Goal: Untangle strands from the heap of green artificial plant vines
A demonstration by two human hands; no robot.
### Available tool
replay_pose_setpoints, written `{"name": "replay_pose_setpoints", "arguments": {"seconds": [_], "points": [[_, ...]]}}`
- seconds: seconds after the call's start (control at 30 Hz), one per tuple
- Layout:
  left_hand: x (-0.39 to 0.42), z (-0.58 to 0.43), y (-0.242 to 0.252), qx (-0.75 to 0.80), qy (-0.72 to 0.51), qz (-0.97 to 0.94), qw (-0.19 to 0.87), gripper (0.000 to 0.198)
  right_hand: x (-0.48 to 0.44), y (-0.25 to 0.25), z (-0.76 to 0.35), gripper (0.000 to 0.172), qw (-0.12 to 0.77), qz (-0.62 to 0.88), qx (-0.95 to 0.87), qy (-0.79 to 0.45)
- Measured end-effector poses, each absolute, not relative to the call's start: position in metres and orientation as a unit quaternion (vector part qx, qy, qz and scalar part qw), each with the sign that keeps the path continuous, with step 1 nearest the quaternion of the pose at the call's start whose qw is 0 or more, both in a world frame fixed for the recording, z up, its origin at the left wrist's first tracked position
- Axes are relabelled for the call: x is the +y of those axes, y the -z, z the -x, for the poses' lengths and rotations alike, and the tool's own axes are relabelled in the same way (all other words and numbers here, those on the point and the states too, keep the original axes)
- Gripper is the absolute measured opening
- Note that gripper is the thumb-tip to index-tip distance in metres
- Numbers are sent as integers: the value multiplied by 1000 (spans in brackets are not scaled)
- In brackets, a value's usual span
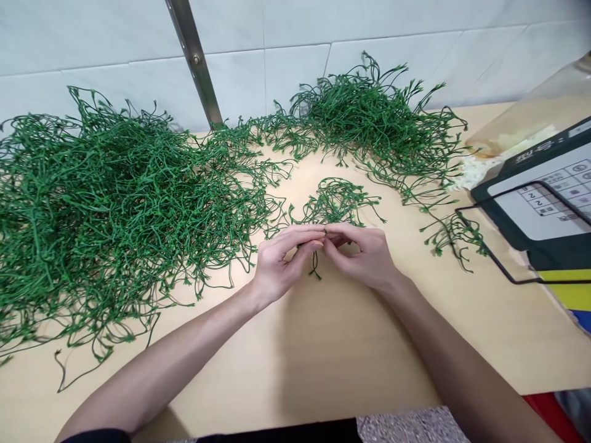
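My left hand [281, 261] and my right hand [364, 255] meet fingertip to fingertip over the middle of a light wooden table [323, 351]. Both pinch a thin green plastic stem [316, 266] whose end hangs down between them. Just beyond my fingers lies a small bunch of the same green stems [335, 203]. A large tangled heap of green stems [106, 209] covers the table's left side. A second heap [373, 123] sits at the back right, against the wall.
A white tiled wall [277, 49] with a slanted metal bar [196, 61] runs along the back. At the right stand a black wire frame [489, 255], a dark printed card [549, 191], a clear plastic bag [530, 117] and small white pieces [471, 172].
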State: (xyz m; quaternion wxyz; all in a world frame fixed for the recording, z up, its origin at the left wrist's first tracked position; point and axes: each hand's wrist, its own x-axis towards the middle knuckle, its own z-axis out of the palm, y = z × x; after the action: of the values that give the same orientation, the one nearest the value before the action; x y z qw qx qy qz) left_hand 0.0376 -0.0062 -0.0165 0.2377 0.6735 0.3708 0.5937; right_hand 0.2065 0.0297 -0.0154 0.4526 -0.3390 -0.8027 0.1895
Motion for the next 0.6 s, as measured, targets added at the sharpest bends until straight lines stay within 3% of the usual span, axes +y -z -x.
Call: {"name": "replay_pose_setpoints", "arguments": {"seconds": [0.23, 0.6], "points": [[-8, -38, 17, 373, -601, -675, 211, 25, 28, 16, -206, 13, 458, 349, -795, -192], [-3, -39, 34, 466, -575, -590, 322, 54, 28, 14, -204, 11, 482, 335, -793, -162]]}}
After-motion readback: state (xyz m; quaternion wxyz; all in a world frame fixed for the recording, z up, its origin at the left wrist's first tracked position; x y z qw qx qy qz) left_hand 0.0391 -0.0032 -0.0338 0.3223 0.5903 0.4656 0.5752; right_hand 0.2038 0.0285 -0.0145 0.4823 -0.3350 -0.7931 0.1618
